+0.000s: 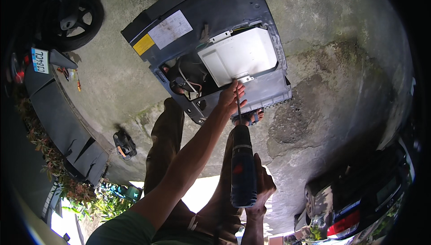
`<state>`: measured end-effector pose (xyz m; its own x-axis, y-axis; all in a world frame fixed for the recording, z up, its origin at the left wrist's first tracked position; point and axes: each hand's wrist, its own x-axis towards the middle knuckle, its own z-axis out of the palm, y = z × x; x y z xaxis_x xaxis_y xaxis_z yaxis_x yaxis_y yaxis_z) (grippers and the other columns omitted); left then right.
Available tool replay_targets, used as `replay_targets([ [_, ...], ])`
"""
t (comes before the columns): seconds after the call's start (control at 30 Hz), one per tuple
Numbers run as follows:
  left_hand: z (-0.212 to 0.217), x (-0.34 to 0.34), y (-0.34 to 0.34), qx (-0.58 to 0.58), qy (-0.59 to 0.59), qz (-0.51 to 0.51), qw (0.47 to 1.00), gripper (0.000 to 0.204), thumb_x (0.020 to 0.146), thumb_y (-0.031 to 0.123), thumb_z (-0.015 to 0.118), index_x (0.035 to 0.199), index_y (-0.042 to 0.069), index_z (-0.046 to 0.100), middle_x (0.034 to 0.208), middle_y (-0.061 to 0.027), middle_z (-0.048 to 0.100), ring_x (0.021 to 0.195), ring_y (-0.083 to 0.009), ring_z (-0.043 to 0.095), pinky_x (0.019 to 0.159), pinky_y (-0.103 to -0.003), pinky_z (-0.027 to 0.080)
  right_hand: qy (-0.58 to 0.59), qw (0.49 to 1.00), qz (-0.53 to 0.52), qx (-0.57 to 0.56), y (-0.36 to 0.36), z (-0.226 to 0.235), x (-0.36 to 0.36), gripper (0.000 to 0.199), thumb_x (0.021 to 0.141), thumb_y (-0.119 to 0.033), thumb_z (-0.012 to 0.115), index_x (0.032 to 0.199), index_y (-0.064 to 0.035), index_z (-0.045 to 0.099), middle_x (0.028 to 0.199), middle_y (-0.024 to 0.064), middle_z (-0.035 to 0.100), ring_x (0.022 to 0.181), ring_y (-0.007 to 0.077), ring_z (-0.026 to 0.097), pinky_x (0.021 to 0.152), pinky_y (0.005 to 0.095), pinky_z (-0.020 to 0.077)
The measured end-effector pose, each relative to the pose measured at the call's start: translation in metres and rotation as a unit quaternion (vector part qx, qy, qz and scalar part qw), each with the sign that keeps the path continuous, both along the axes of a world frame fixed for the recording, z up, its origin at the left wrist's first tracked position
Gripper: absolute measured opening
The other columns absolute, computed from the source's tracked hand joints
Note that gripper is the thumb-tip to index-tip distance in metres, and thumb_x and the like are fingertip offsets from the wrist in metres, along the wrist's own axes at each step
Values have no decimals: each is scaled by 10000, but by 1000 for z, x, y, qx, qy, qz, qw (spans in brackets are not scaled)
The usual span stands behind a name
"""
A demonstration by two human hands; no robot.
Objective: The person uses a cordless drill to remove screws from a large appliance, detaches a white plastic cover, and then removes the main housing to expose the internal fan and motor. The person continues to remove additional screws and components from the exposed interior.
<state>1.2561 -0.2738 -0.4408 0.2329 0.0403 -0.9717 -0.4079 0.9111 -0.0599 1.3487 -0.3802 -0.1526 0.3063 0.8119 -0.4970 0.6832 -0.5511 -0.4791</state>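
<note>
A dark grey appliance housing [215, 2] lies on the concrete, its opening partly covered by a white panel [244, 54]. My right hand [266, 184] is wrapped round the handle of a power drill [243, 168], which has a long bit [238, 103] pointing at the panel's lower edge. Beside the bit's tip, my left hand [231, 94] has its fingers curled together at a small metal tab [245, 78] on that edge. Whatever those fingers pinch is hidden. Left of the panel, wires and a dark part [191, 72] show inside the opening.
My sandalled foot [253, 118] stands against the housing's near edge. A wheel [74, 20] and a licence plate [40, 61] are at the far left. On the floor lie an orange-handled tool [78, 85] and a black case-like object [124, 145]. A dark car [359, 195] stands at lower right.
</note>
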Motion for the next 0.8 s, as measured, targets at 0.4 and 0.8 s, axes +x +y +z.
replay_targets([
  [0.4, 14, 6, -17, 97, 52, 64, 992, 307, 949, 195, 510, 1131, -50, 545, 1122, -187, 591, 1104, -280, 570, 999, -518, 474, -5, 999, -7, 50, -19, 10, 34, 493, 766, -168, 703, 1201, 42, 607, 1013, 178, 679, 626, 246, 632, 538, 348, 505],
  [0.8, 8, 18, -12, 114, 33, 15, 993, 174, 884, 118, 477, 925, -11, 587, 716, -56, 547, 735, -198, 573, 850, -456, 533, 1, 996, -53, 77, -20, -23, 36, 568, 772, -123, 687, 1296, 52, 552, 1006, 186, 698, 623, 229, 643, 571, 355, 520],
])
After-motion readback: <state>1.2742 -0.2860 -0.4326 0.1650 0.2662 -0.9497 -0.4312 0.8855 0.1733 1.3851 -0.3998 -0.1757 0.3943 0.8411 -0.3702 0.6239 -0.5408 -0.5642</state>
